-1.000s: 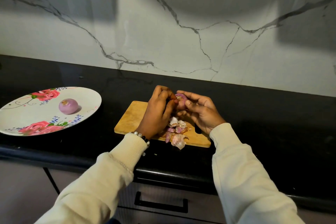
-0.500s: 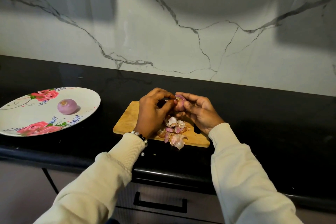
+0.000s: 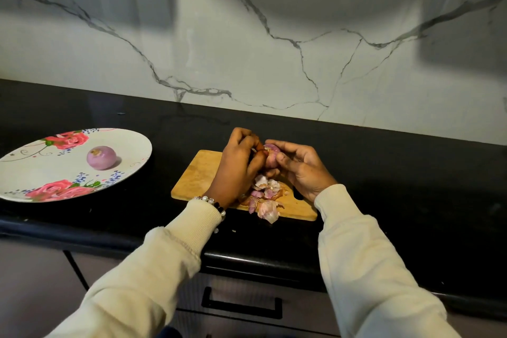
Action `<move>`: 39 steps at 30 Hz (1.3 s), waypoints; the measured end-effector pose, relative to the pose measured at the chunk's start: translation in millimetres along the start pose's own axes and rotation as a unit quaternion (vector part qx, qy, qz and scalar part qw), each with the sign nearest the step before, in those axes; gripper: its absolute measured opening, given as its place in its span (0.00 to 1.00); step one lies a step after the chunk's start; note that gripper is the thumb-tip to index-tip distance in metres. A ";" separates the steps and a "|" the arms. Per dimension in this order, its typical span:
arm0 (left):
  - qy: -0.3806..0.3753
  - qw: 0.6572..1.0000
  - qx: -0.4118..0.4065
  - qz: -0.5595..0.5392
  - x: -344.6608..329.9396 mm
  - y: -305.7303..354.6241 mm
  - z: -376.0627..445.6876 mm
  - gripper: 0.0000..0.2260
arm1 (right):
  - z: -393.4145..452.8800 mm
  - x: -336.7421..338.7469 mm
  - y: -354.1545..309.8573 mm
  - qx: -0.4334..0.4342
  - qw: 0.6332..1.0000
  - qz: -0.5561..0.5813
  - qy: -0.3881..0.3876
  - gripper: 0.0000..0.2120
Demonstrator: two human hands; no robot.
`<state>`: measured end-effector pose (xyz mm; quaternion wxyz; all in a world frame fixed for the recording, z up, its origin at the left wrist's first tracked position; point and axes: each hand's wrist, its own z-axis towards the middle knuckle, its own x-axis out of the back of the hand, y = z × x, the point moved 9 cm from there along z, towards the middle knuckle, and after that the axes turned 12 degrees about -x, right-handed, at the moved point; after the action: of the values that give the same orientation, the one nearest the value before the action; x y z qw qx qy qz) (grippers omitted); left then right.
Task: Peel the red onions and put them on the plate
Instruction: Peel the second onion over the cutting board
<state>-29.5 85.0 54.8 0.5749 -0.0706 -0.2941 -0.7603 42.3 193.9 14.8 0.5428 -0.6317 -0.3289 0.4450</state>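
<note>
We hold the red onion (image 3: 270,156) above the cutting board (image 3: 200,173), right hand (image 3: 299,170) cupping it, left hand (image 3: 240,164) pinching skin at its top. Peel in short strips, dropping them onto the peels (image 3: 264,195). One peeled onion (image 3: 101,157) sits on the plate (image 3: 131,143).
</note>
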 end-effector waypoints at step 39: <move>0.007 0.996 -0.058 0.064 6.6 9.5 -3.0 0.03 | 3.8 9.4 2.5 -0.025 0.998 0.027 0.053 0.14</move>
<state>-22.4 76.3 58.8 0.6195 -0.1174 -0.2398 -0.7382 42.3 203.4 10.4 0.5313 -0.6763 -0.2941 0.4169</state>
